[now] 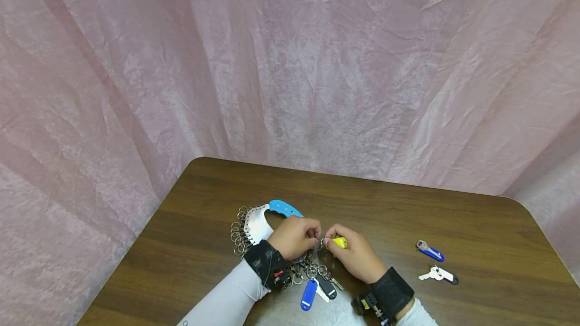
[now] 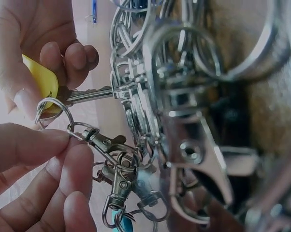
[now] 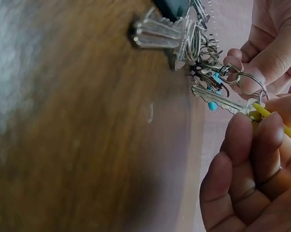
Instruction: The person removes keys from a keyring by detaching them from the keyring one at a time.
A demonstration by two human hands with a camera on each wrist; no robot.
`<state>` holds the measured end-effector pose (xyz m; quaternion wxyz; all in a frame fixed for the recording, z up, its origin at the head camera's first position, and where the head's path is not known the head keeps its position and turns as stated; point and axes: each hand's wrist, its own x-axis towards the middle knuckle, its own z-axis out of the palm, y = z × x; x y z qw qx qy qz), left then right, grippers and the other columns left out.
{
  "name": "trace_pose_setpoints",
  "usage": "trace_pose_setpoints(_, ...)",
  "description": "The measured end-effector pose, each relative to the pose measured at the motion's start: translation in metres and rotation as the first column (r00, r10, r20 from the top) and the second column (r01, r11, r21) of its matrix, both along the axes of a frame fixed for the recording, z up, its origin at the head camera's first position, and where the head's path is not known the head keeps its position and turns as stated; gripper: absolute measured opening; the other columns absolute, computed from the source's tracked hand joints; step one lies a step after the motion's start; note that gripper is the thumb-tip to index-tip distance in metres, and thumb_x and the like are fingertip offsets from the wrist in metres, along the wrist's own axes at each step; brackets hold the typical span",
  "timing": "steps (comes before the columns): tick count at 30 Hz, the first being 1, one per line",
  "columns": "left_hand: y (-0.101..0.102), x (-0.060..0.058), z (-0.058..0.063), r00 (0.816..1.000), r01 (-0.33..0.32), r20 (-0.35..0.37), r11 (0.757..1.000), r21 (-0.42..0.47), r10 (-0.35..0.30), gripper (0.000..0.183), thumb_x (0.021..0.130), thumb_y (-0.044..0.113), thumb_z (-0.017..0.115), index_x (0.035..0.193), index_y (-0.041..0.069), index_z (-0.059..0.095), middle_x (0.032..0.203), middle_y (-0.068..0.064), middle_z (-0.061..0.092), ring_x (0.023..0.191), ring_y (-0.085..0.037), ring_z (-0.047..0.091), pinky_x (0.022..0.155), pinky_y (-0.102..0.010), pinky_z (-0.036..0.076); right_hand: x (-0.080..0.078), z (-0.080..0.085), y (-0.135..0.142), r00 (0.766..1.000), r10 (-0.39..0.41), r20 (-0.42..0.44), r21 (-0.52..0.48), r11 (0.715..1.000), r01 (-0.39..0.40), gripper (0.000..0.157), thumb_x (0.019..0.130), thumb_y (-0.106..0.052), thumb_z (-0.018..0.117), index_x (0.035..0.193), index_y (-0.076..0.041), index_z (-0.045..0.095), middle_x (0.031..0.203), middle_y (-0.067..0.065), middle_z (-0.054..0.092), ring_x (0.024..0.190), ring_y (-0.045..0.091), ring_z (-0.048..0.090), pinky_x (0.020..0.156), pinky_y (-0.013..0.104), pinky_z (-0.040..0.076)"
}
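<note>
My left hand (image 1: pixel 294 235) pinches a split ring (image 2: pixel 56 100) near where it meets a small swivel clasp (image 2: pixel 104 141). Close by on the right, my right hand (image 1: pixel 355 255) holds a yellow key tag (image 1: pixel 340 242) between thumb and fingers. A silver key (image 2: pixel 92 94) sticks out beside the tag, its head at the split ring. Under my left hand lies a large white and blue ring-shaped key holder (image 1: pixel 257 223), partly hidden by that hand. Many metal rings (image 1: pixel 238 233) and clasps hang around its edge.
At the holder's near side lie a blue key tag (image 1: pixel 308 295) and a black key tag (image 1: pixel 326 286) with keys. Further right on the wooden table (image 1: pixel 371 200) are another blue tag (image 1: pixel 430 251) and keys with a black tag (image 1: pixel 438 273). A pink curtain (image 1: pixel 290 64) hangs behind.
</note>
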<state>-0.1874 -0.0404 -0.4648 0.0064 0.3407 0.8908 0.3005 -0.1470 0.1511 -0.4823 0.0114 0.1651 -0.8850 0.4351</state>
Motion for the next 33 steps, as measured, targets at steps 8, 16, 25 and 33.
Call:
trace_pose_setpoints(8,0.0002,0.0017,0.0031,0.999,0.025,-0.024,1.000,-0.004,-0.025,0.016,0.075,0.007,0.070,0.075,0.019,0.059,0.064,0.015,0.051,0.058,0.000,0.047,0.054,-0.015,0.038,-0.0001,0.0009,0.0005,1.000,0.017,-0.010,0.009,1.000,-0.017,0.004,0.091,-0.022,0.063,0.088,-0.022,0.060,0.078,-0.011,0.058,0.065,0.007,0.053,0.057,0.026,0.044)
trace_pose_setpoints(16,0.0001,0.0005,0.0031,0.998,0.052,-0.031,0.998,-0.027,-0.053,0.017,0.074,0.007,0.070,0.076,0.020,0.059,0.065,0.015,0.051,0.060,0.000,0.047,0.056,-0.015,0.038,-0.0004,0.0013,0.0005,1.000,0.014,-0.005,0.008,1.000,-0.014,0.007,0.091,-0.022,0.062,0.088,-0.026,0.058,0.079,-0.013,0.058,0.067,0.007,0.054,0.060,0.027,0.045)
trace_pose_setpoints(25,0.0006,0.0012,0.0050,0.997,0.073,-0.024,0.997,-0.040,-0.074,0.019,0.075,0.005,0.069,0.077,0.020,0.058,0.068,0.014,0.052,0.063,0.000,0.048,0.058,-0.016,0.039,0.0000,0.0015,0.0014,1.000,0.007,0.009,0.000,1.000,-0.007,0.010,0.091,-0.021,0.063,0.088,-0.028,0.057,0.080,-0.015,0.058,0.068,0.007,0.054,0.059,0.027,0.046)
trace_pose_setpoints(33,0.0017,0.0017,0.0048,0.998,0.058,-0.036,0.998,-0.030,-0.059,0.017,0.075,0.006,0.070,0.078,0.020,0.060,0.069,0.015,0.052,0.063,0.000,0.048,0.058,-0.015,0.039,-0.0003,0.0006,0.0007,1.000,0.002,0.013,-0.009,1.000,-0.001,0.010,0.091,-0.020,0.063,0.088,-0.028,0.057,0.080,-0.014,0.058,0.067,0.007,0.054,0.058,0.027,0.046)
